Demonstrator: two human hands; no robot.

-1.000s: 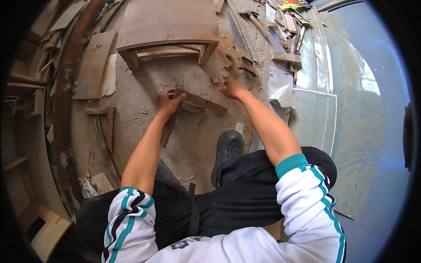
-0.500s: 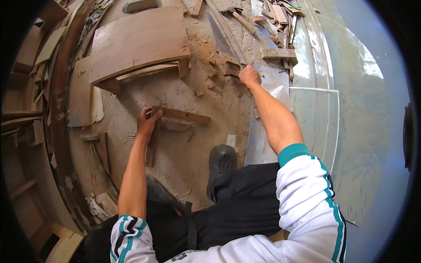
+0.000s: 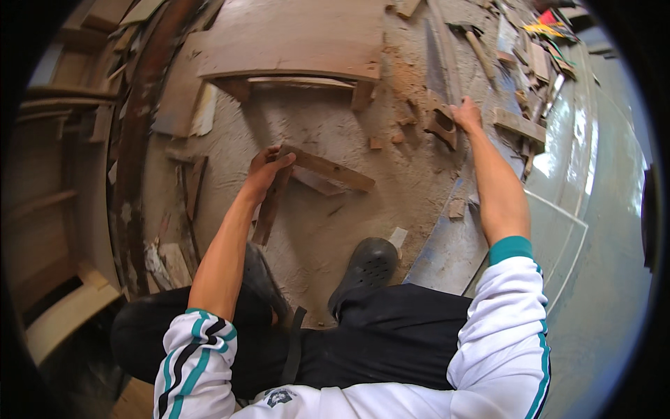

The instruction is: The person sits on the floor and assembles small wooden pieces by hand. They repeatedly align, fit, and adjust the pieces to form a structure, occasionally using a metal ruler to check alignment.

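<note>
Brown L-shaped wooden frame [image 3: 329, 168], pinched at its corner by the left hand [image 3: 265, 174] over the dusty brown floor [image 3: 349, 216], could be twisted by one-sided support. The right hand's [image 3: 468, 116] grip, beside the brown wood-handled steel saw [image 3: 436, 78], cannot be told.

Clock from view centre. Left hand [image 3: 267, 172] at 10, thumb and fingers on the corner where two wood strips meet: upper strip [image 3: 335, 171] runs off toward 4, lower strip [image 3: 271, 213] toward 7. Right hand [image 3: 467, 114] at 2, just beside the handsaw [image 3: 441, 129] handle; can't tell if it's gripping. Saw blade points toward 12, long batten [image 3: 447, 45] alongside. Hammer [image 3: 476, 52] between 1 and 2, offcut pile [image 3: 539, 63] at 2. Low wooden table [image 3: 293, 38] near 12. Glass sheet [image 3: 611, 209] at 3. Dark clog [image 3: 371, 264] at 5.
</note>
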